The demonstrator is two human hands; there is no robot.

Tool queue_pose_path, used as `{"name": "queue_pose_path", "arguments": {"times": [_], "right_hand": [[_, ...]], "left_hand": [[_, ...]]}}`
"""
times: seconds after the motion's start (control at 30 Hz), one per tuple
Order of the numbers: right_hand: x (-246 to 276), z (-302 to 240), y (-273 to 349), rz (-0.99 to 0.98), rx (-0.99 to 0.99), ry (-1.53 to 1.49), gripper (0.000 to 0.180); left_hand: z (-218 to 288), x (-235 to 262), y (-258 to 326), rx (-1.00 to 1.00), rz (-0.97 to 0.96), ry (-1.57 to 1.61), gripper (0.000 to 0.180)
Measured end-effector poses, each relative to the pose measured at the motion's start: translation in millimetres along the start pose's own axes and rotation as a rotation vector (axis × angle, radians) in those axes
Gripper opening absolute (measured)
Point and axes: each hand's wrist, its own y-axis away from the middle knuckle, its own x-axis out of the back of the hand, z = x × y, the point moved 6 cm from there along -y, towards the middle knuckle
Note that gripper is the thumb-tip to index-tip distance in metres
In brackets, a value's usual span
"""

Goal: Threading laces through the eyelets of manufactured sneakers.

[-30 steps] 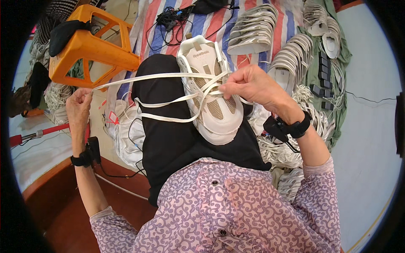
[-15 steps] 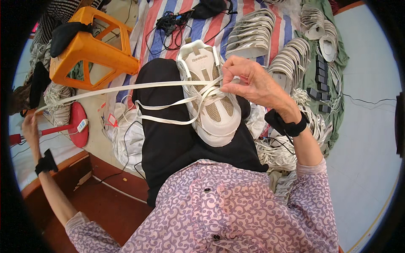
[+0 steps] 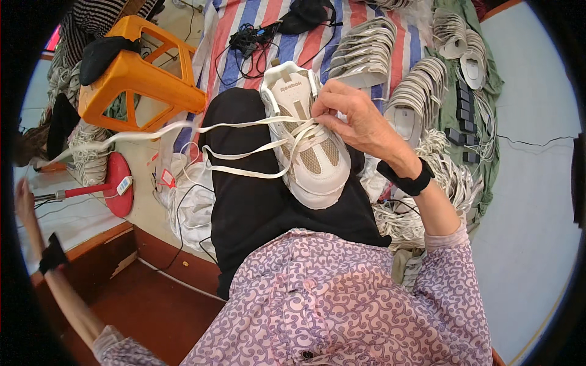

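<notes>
A white and beige sneaker lies across the black-trousered lap, toe toward me. My right hand is closed at its right side, thumb and fingers pinching the white shoelace at the eyelets. Several lengths of lace loop out to the left over the trouser leg. One long strand runs on to the far left, wavy and blurred. At the left rim is my left hand, just below that strand's end; its fingers are small and smeared, so whether it grips the lace is unclear. Both wrists wear black bands.
An orange plastic stool stands at the upper left, a black cap on it. Below is a red round base with a rod. Stacked pale shoe parts rest on a striped sheet. Bundled white laces lie right of my lap.
My left hand has moved farther left and down. The long strand has gone from taut to slack and wavy. My right hand has shifted slightly left, still pinching at the eyelets.
</notes>
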Motion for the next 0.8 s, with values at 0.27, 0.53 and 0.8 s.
{"name": "queue_pose_path", "arguments": {"times": [0.27,0.53,0.8], "right_hand": [[1,-4,2,-0.019,-0.243,-0.066,0.008],[-2,9,10,-0.021,-0.611,-0.662,0.010],[11,46,5,0.115,-0.636,-1.227,0.012]], "left_hand": [[387,-239,301,0.015,-1.133,0.804,0.022],[380,-270,337,0.200,-1.414,0.635,0.046],[378,-255,300,0.512,-1.507,0.881,0.043]]}}
